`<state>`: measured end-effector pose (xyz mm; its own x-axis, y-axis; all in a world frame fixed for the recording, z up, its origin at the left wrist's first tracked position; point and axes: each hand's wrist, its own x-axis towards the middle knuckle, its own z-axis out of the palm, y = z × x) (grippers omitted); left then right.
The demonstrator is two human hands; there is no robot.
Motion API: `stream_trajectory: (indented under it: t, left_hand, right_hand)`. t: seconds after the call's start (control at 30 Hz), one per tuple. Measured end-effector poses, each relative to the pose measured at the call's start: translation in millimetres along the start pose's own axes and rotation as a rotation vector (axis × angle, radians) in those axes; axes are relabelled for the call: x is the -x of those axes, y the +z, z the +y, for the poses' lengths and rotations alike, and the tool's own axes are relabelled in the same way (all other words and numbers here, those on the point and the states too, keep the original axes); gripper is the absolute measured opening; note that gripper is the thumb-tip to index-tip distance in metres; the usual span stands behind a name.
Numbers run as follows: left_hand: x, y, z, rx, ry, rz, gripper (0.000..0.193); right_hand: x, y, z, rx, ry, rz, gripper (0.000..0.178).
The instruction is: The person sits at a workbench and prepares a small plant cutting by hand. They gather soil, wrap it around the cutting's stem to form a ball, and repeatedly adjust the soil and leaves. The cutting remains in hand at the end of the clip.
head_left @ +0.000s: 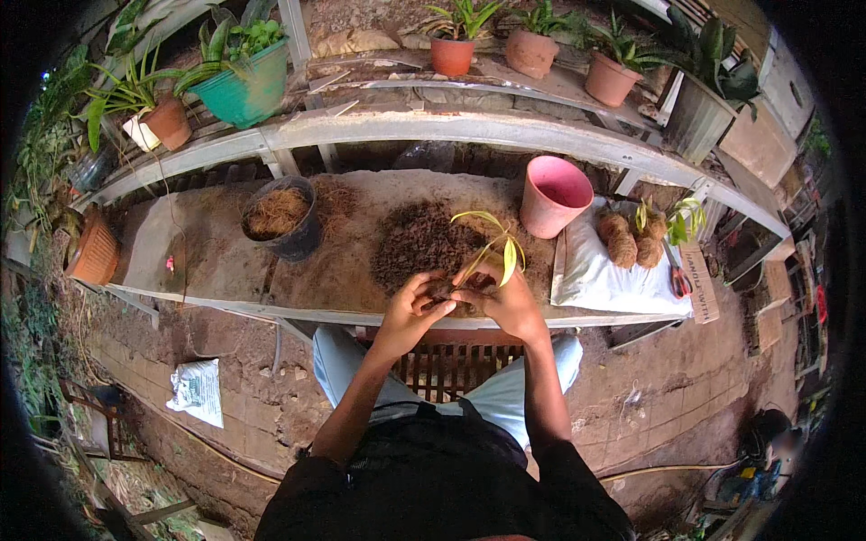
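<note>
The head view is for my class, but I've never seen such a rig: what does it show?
No machine works here: these are a person's own left hand and right hand. A wide fisheye camera on their head looks down, so straight edges bend. On the table sit a soil heap, a black pot holding brown fibre, a pink pot and, at the right, a white sack bearing brown clumps. The right hand's fingers hold a leafy young plant; the left hand's fingers are at its base, their grip unclear.

Soft daylight; straight lines bowed; 4 corners black.
</note>
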<state>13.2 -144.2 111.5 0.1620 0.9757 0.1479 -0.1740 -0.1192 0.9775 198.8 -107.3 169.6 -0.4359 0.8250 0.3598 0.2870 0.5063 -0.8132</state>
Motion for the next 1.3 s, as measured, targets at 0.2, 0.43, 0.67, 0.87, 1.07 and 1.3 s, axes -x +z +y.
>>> stream_trajectory:
  t: [0.2,0.43,0.67,0.87,1.07,1.3]
  left_hand:
    - [1,-8,-6,-0.171,0.026,-0.012,0.044]
    - [5,1,4,-0.074,-0.005,0.012,0.051]
    - [0,-7,-5,-0.008,0.032,-0.004,0.049]
    - [1,-3,1,0.012,0.012,0.065,0.051]
    - [0,-1,-10,0.044,-0.036,0.066,0.053]
    - [-1,-6,-17,-0.168,0.023,0.081,0.049]
  right_hand:
    - [-1,5,4,-0.042,0.052,-0.033,0.028]
    - [5,13,23,-0.080,0.001,-0.089,0.038]
    - [9,13,18,-0.478,0.115,-0.050,0.024]
    - [8,13,20,-0.341,0.129,0.027,0.022]
    - [5,12,8,-0.198,0.155,0.067,0.023]
    - [8,21,18,-0.118,0.095,0.068,0.028]
